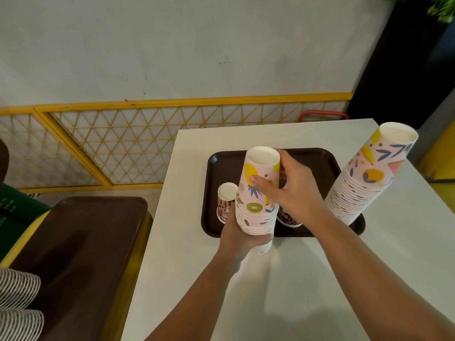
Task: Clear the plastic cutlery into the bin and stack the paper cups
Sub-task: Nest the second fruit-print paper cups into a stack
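Observation:
A stack of pink fruit-print paper cups is lifted over the front edge of the dark brown tray. My left hand grips the stack's lower part from underneath. My right hand holds the top cup, thumb across its front. A small leopard-print cup stands on the tray just left of the stack. Another leopard-print cup is mostly hidden behind my right wrist. A taller stack of the pink cups stands on the tray's right side. No plastic cutlery is visible.
The tray sits on a white table. To the left, lower down, a second brown tray lies on a yellow surface. White ribbed items are at the bottom left. A yellow lattice fence runs along the wall behind.

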`<state>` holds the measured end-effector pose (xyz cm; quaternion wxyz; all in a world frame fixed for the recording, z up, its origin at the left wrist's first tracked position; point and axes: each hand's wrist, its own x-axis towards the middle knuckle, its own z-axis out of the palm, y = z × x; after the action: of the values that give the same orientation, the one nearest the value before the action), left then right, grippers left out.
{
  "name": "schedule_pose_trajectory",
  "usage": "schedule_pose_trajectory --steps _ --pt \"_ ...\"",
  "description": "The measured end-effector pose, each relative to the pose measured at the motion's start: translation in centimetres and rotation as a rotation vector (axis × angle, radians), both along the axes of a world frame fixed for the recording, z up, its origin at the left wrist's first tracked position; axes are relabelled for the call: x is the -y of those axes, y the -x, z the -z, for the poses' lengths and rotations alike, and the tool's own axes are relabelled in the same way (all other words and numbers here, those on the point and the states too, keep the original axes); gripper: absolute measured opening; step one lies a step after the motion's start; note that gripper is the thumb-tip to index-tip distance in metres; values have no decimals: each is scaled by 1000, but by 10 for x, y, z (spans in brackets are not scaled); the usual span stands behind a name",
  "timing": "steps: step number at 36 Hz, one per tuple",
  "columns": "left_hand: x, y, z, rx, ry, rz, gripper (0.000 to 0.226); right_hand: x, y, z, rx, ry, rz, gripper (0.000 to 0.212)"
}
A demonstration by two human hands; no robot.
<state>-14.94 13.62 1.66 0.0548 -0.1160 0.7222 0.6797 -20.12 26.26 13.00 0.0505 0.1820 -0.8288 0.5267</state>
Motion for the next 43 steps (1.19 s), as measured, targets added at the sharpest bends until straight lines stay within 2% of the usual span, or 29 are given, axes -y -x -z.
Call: schedule_pose_trajectory --steps 11,23,29,37,43 --pt "-1 3 3 -14 35 5 101 -3 10 -21 -68 40 40 39" --pt "-3 7 1 -1 -19 -21 101 2 12 -9 -12 -44 -39 51" --pt "-3 8 -2 -1 10 -12 109 3 12 -8 -9 -57 -34 52" --pt "-4 5 -5 -29 25 -7 105 0 11 -11 7 6 -18 47" --pt "-3 4 -4 -16 4 -21 102 2 10 -12 12 -46 -62 50"
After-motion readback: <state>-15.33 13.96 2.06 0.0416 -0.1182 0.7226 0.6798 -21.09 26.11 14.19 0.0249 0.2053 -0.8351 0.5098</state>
